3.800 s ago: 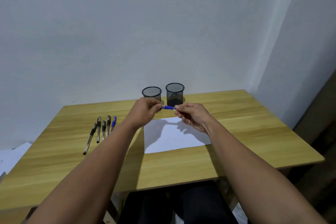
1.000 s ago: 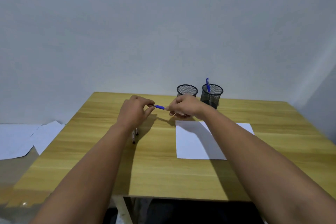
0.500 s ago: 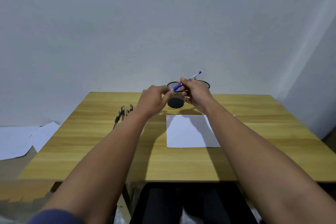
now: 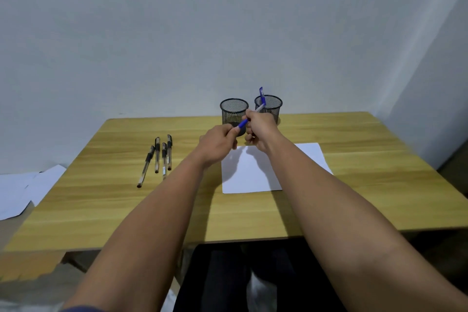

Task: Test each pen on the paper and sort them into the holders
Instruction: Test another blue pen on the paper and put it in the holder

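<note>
A blue pen point(image 4: 250, 116) is held in the air between both hands, in front of the two black mesh holders. My right hand point(image 4: 259, 132) grips its clear barrel. My left hand point(image 4: 218, 144) pinches the blue cap end. The left holder point(image 4: 234, 114) looks empty from here. The right holder point(image 4: 271, 106) has one blue pen point(image 4: 261, 95) standing in it. A white sheet of paper point(image 4: 255, 172) lies below the hands. Several black pens point(image 4: 159, 157) lie side by side on the table's left part.
The wooden table point(image 4: 367, 185) meets a pale wall at its far edge. Loose white sheets point(image 4: 22, 192) lie on the floor to the left. Dark trousers show under the near edge.
The view has shifted, so the table sits differently in frame. The pen's far tip has dropped from pointing up over the holders. Both hands still hold the pen.
</note>
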Motion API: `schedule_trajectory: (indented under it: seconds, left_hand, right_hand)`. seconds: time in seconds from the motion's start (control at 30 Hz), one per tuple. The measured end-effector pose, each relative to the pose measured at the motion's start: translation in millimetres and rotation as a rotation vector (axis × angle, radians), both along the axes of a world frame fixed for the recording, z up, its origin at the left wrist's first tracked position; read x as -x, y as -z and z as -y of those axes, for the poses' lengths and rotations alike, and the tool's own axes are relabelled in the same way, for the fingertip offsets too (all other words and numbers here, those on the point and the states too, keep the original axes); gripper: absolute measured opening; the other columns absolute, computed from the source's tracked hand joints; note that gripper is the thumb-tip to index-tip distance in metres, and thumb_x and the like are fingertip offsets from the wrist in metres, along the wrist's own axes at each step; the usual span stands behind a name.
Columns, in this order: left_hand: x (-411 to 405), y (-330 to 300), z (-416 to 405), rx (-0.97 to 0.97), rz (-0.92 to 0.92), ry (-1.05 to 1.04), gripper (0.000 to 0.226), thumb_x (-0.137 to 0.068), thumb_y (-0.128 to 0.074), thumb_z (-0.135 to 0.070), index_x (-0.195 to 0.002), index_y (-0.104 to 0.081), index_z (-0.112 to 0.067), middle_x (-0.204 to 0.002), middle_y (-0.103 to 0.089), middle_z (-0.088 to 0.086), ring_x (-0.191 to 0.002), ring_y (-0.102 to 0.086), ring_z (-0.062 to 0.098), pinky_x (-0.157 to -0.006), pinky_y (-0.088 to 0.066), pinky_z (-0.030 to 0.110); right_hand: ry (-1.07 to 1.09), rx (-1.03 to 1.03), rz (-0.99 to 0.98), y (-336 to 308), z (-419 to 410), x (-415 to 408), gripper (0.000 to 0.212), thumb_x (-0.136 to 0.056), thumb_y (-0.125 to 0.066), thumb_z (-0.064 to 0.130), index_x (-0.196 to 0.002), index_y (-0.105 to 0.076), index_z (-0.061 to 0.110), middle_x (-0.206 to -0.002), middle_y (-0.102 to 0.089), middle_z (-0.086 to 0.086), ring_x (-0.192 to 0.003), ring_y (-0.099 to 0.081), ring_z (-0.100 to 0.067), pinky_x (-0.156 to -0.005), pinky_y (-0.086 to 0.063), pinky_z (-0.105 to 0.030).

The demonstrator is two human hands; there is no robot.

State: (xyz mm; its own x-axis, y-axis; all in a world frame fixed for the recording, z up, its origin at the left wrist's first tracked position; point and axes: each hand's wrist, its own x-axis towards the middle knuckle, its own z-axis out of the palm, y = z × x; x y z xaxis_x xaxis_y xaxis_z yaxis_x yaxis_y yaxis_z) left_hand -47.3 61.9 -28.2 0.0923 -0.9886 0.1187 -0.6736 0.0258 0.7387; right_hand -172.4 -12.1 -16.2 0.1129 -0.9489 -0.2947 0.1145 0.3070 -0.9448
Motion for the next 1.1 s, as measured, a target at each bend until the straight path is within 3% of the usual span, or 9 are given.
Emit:
schedule_trajectory:
  seconds: [0.13,0.27,0.4,0.5,0.6,0.73,0.83,0.97,1.1]
  left_hand:
    - [-2.6,0.0,1.9,-0.058,-0.070,0.018,0.041,-0.106,-0.045,-0.037,-0.071,-0.057,-0.018,-0.065,-0.061,-0.011,-0.058,-0.048,0.011,-0.068,-0.036,0.033]
    - [-35.8,25.5,-12.8,-0.069,-0.093,-0.064,0.045,-0.104,-0.049,-0.042,-0.070,-0.055,-0.013,-0.067,-0.062,-0.003,-0.064,-0.053,0.017,-0.067,-0.041,0.034]
    - [-63.3,55.0,-13.5,0.057,0.325,-0.320,0.039,-0.102,-0.048,-0.046,-0.083,-0.067,-0.018,-0.077,-0.066,0.001,-0.075,-0.062,0.024,-0.065,-0.048,0.036]
    - [-62.2,63.0,-0.3,0.079,0.667,-0.309,0.038,-0.101,-0.048,-0.044,-0.097,-0.075,-0.018,-0.093,-0.065,0.005,-0.088,-0.060,0.027,-0.074,-0.050,0.040]
    - [-59.2,65.4,8.6,0.034,0.814,-0.302,0.037,-0.102,-0.048,-0.043,-0.107,-0.075,-0.019,-0.104,-0.064,0.007,-0.099,-0.058,0.030,-0.081,-0.046,0.045]
    - [-57.4,64.5,11.2,0.013,0.787,-0.327,0.035,-0.099,-0.053,-0.042,-0.121,-0.070,-0.020,-0.115,-0.063,0.009,-0.109,-0.056,0.033,-0.086,-0.047,0.048]
    - [-55.1,67.0,5.4,0.142,0.715,-0.232,0.047,-0.096,-0.052,-0.044,-0.136,-0.061,-0.021,-0.130,-0.064,0.007,-0.117,-0.055,0.034,-0.090,-0.048,0.049]
    - [-45.2,72.4,-6.7,0.202,0.694,-0.011,0.055,-0.093,-0.042,-0.062,-0.134,-0.061,-0.030,-0.143,-0.058,-0.011,-0.136,-0.045,0.025,-0.101,-0.034,0.048]
    - [-44.4,82.7,-10.3,0.160,0.712,0.014,0.067,-0.091,-0.038,-0.074,-0.142,-0.055,-0.033,-0.153,-0.049,-0.014,-0.149,-0.031,0.020,-0.113,-0.021,0.048]
  right_hand:
    - [0.099,-0.029,-0.039,5.2,14.7,-3.1,0.028,-0.106,-0.051,0.016,-0.080,-0.059,0.014,-0.056,-0.043,-0.002,-0.046,-0.033,-0.014,-0.042,-0.028,-0.020]
    - [0.333,-0.031,-0.010,-7.4,50.3,53.0,0.020,-0.102,-0.048,0.012,-0.087,-0.061,0.015,-0.072,-0.046,-0.004,-0.053,-0.034,-0.016,-0.043,-0.024,-0.019]
    - [0.243,0.129,-0.206,-16.5,50.0,77.1,0.026,-0.104,-0.054,0.024,-0.083,-0.065,0.015,-0.070,-0.052,-0.003,-0.047,-0.036,-0.016,-0.046,-0.027,-0.025]
    - [0.157,0.259,-0.213,-2.3,36.8,70.4,0.026,-0.106,-0.060,0.025,-0.082,-0.066,0.015,-0.063,-0.059,0.000,-0.040,-0.043,-0.009,-0.040,-0.032,-0.019]
    - [0.146,0.333,-0.225,18.1,25.9,71.0,0.025,-0.101,-0.073,0.023,-0.079,-0.063,0.018,-0.065,-0.066,-0.001,-0.040,-0.050,-0.005,-0.040,-0.038,-0.018]
    - [0.135,0.386,-0.151,42.3,7.3,68.0,0.016,-0.104,-0.070,0.014,-0.089,-0.067,0.007,-0.075,-0.071,-0.008,-0.044,-0.056,-0.006,-0.044,-0.046,-0.020]
    - [0.123,0.392,-0.137,59.2,-1.2,62.7,0.018,-0.106,-0.066,0.015,-0.103,-0.073,-0.002,-0.084,-0.075,-0.009,-0.055,-0.062,-0.005,-0.050,-0.049,-0.023]
    - [0.096,0.413,-0.131,73.7,1.5,52.5,0.017,-0.106,-0.066,0.016,-0.105,-0.075,0.002,-0.086,-0.075,-0.001,-0.079,-0.072,-0.009,-0.063,-0.054,-0.023]
    - [0.067,0.385,-0.086,81.7,10.5,46.8,0.014,-0.103,-0.067,0.016,-0.094,-0.077,0.012,-0.083,-0.073,-0.006,-0.079,-0.068,-0.017,-0.069,-0.053,-0.034]
